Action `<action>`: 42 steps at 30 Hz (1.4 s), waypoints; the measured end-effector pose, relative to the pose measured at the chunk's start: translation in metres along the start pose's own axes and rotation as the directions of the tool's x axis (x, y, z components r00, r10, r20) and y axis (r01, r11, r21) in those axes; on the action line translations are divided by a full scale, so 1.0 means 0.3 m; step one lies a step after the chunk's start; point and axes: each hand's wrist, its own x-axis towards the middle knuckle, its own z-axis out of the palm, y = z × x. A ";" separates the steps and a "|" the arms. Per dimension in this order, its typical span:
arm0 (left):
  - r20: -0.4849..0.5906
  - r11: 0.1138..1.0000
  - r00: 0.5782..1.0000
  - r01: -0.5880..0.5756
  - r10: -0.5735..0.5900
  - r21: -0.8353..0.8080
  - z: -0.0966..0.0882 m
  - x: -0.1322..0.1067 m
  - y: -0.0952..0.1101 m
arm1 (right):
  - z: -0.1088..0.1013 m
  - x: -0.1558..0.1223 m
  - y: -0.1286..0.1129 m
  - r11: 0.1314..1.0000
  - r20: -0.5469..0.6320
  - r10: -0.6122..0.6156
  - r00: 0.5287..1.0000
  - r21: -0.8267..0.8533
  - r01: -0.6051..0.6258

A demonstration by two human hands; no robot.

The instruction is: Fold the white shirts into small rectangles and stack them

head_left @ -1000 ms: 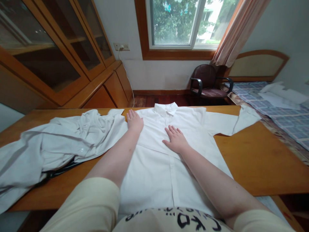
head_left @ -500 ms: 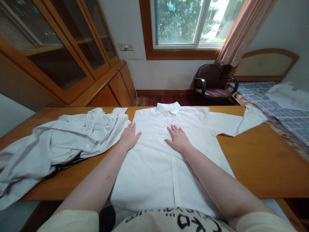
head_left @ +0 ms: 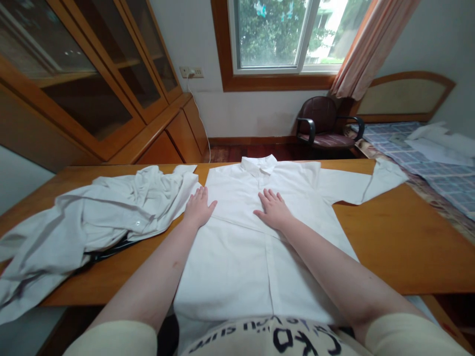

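A white button-up shirt (head_left: 237, 262) lies front side up on the wooden table (head_left: 393, 242), its collar toward the far edge. One sleeve reaches out to the right; on the left side a folded-over sleeve seems to cross the chest. My left hand (head_left: 199, 207) rests flat on the shirt's left edge, fingers spread. Flat on the middle of the chest, just right of the button line, lies my right hand (head_left: 275, 210), also with fingers apart. Neither hand grips the cloth.
A crumpled pile of white clothes (head_left: 122, 212) covers the table's left part, with something black under it. Beyond the table are a glass-fronted cabinet (head_left: 111, 74), a brown armchair (head_left: 322, 123) and a bed (head_left: 438, 163) with white cloth on it.
Both hands stay in nearly the same spots on the shirt. The view has shifted very slightly.
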 end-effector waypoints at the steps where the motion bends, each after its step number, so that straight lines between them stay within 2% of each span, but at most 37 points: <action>1: 0.006 1.000 1.000 0.001 -0.001 0.001 0.000 0.000 0.000 | -0.001 0.003 -0.027 1.000 -0.008 0.007 1.000 -0.006 -0.008; 3: 0.015 1.000 1.000 0.004 -0.004 0.004 -0.002 0.001 0.001 | 0.003 0.010 -0.099 1.000 -0.029 -0.020 0.999 -0.004 0.020; 7: 0.023 1.000 1.000 0.007 -0.007 0.000 -0.005 0.000 0.003 | 0.038 0.027 -0.253 0.981 -0.015 -0.187 0.982 0.048 0.188; 9: 0.025 1.000 1.000 0.006 -0.006 -0.005 -0.007 0.000 0.004 | 0.060 0.032 -0.292 0.975 0.001 -0.215 0.977 0.057 0.214; 11: 0.022 1.000 1.000 0.006 -0.006 -0.011 -0.008 -0.001 0.004 | 0.074 0.027 -0.296 0.974 0.010 -0.223 0.975 0.054 0.222; 16: 0.016 1.000 1.000 0.003 -0.002 -0.020 -0.003 -0.001 0.001 | 0.067 -0.040 -0.216 0.978 0.049 -0.209 0.977 0.027 0.207; 22: 0.014 1.000 1.000 0.001 -0.001 -0.016 0.003 0.000 -0.002 | 0.044 -0.202 -0.071 0.987 0.056 -0.157 0.986 -0.035 0.160; 31: 0.010 1.000 1.000 -0.006 0.007 -0.030 -0.004 -0.005 0.001 | 0.055 -0.458 0.117 0.979 -0.069 -0.118 0.991 -0.174 0.104; 37: 0.013 0.999 1.000 0.000 0.000 -0.033 -0.005 -0.005 0.002 | 0.080 -0.602 0.154 0.969 -0.171 -0.091 0.981 -0.241 0.048; 40: 0.013 0.999 1.000 0.001 -0.001 -0.033 -0.008 -0.006 0.004 | 0.062 -0.634 0.142 0.966 -0.151 -0.016 0.988 -0.257 -0.024; 42: 0.015 0.999 1.000 0.005 -0.005 -0.035 -0.010 -0.006 0.005 | 0.023 -0.629 0.120 0.966 -0.096 0.050 0.994 -0.248 -0.073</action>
